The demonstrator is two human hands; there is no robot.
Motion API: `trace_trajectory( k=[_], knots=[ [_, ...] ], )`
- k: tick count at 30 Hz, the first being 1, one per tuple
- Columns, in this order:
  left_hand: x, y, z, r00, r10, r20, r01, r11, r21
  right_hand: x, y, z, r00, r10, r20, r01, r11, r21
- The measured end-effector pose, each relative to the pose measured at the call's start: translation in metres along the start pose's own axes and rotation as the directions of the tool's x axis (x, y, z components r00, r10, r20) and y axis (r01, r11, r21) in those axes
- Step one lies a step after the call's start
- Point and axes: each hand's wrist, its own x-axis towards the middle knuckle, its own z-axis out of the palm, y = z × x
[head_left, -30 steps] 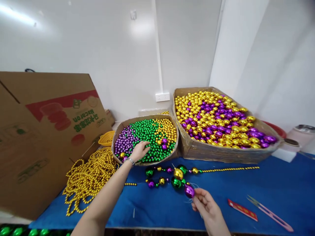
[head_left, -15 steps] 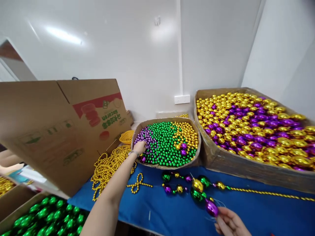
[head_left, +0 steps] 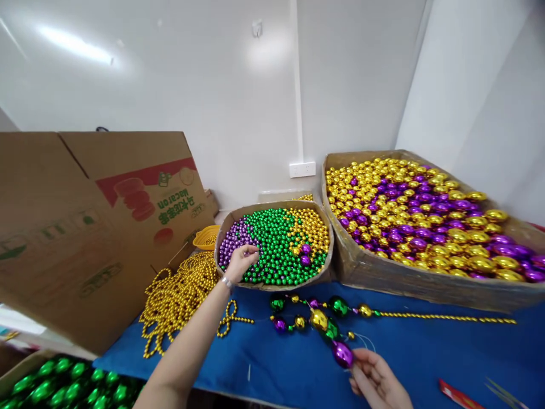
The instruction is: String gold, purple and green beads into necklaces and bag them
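Observation:
My left hand hovers over the near left part of a cardboard box of small round purple, green and gold beads. Its fingers are pinched together; what they hold, if anything, is too small to make out. My right hand pinches a large shiny purple bead between thumb and fingers. Clear thread loops out beside this bead. It joins a strand of large green, gold and purple beads on the blue cloth, which runs into a twisted gold bead chain toward the right.
A large box of gold and purple oval beads stands at the right. Gold bead chains lie at the left beside an upright cardboard carton and a yellow basket. Green beads fill a box below. A red-handled tool lies front right.
My left hand has lifted out of the purple beads and drawn back toward me, fingers pinched. My right hand keeps its hold on the purple bead. The view has turned slightly right.

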Motion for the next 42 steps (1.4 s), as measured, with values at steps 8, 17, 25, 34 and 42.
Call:
trace_trajectory(
  k=[8,17,25,34,42],
  knots=[
    [-0.086,0.059,0.061,0.949,0.008,0.314,0.293,0.335,-0.895,-0.008,-0.005,0.007,0.998,-0.062,0.004,0.062,0.998,0.017],
    [-0.102,0.074,0.081,0.919,0.026,0.394,0.374,0.266,-0.889,-0.011,-0.01,-0.001,0.993,-0.101,-0.065,0.1,0.995,-0.014],
    [-0.107,0.075,0.081,0.947,0.052,0.316,0.244,0.523,-0.817,-0.009,0.001,-0.011,0.981,-0.173,-0.088,0.155,0.971,-0.18],
    [-0.126,0.068,0.127,0.938,0.067,0.341,0.227,0.624,-0.748,0.002,0.02,-0.021,0.968,-0.248,-0.025,0.215,0.88,-0.422],
    [-0.117,0.126,0.098,0.88,0.45,0.152,-0.299,0.773,-0.559,-0.005,-0.047,-0.025,0.959,-0.281,0.046,0.265,0.825,-0.498]
  ],
)
